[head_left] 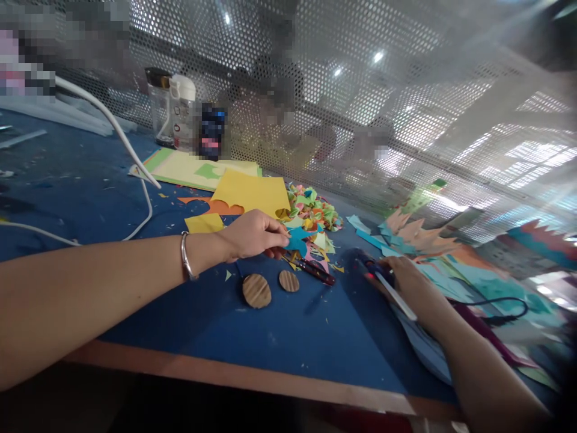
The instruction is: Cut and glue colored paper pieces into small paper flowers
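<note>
My left hand [258, 234] is closed, pinching a blue paper cutout [298, 239] with pointed edges between thumb and fingers. Below it on the table lies a slim tool with a dark red handle [319, 272]. Two corrugated cardboard ovals, a larger one [256, 291] and a smaller one [289, 281], rest nearer to me. On the right, my right hand [408, 282] is wrapped around a dark glue gun [370, 264] with a red light and a white glue stick [399, 296]. Motion blur softens its fingers.
A pile of coloured paper scraps [315, 207] lies behind my left hand, beside yellow paper [252, 191]. Bottles [183, 117] stand against the perforated metal screen [342, 78]. A white cable [108, 114] hangs at left. Paper cutouts [419, 237] and a black cord [505, 310] lie right.
</note>
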The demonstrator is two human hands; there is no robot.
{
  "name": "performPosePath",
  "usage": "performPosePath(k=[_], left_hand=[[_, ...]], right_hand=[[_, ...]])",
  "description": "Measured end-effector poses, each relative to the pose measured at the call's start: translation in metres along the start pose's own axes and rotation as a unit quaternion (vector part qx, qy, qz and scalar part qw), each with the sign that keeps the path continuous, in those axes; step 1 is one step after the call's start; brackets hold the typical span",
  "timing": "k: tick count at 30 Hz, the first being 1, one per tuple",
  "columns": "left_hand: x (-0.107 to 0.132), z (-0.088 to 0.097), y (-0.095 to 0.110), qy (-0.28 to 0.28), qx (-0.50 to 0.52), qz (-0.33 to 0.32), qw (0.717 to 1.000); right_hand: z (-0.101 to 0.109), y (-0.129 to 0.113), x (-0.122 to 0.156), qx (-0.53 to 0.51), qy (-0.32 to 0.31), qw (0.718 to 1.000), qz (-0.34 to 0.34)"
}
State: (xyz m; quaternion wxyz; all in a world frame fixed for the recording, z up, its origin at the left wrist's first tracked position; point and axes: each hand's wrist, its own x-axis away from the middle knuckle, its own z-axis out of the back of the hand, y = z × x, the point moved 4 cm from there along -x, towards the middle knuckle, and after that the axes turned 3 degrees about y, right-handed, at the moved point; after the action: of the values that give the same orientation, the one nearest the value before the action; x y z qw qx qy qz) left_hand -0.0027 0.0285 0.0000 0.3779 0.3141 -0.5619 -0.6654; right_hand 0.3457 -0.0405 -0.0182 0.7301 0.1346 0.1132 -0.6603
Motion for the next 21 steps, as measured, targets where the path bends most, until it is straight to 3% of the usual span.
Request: performPosePath(k=[3,5,8,10,13,15,21], left_hand=[[-0.001,0.0,0.0,0.003,0.008,-0.002,1.0],[-0.001,-0.001,-0.001,0.004,0.011,-0.006,1.0],[-0.001,-0.002,0.0,0.002,0.017,-0.009,1.0],[0.0,-0.002,0.001,0.002,0.023,-0.009,1.0],[0.003,-0.003,0.005,0.008,0.03,-0.01,0.999],[0.004,-0.003,0.007,0.01,0.033,-0.013,0.999],[0.006,-0.005,0.009,0.02,0.105,0.018,0.994]], right_hand=[[0.01,0.0,0.001,-0.029,-0.022,0.999,0.0],[0.025,-0.015,0.001,-0.047,-0.018,0.999,0.013],[0.054,-0.058,-0.004,-0.085,0.043,0.995,-0.011],[0.063,-0.098,-0.011,-0.123,0.033,0.992,0.023],[0.062,-0.15,-0.024,-0.177,0.014,0.981,0.08],[0.055,-0.169,-0.033,-0.188,0.009,0.977,0.101],[0.044,-0.177,-0.043,-0.241,0.058,0.964,0.092]])
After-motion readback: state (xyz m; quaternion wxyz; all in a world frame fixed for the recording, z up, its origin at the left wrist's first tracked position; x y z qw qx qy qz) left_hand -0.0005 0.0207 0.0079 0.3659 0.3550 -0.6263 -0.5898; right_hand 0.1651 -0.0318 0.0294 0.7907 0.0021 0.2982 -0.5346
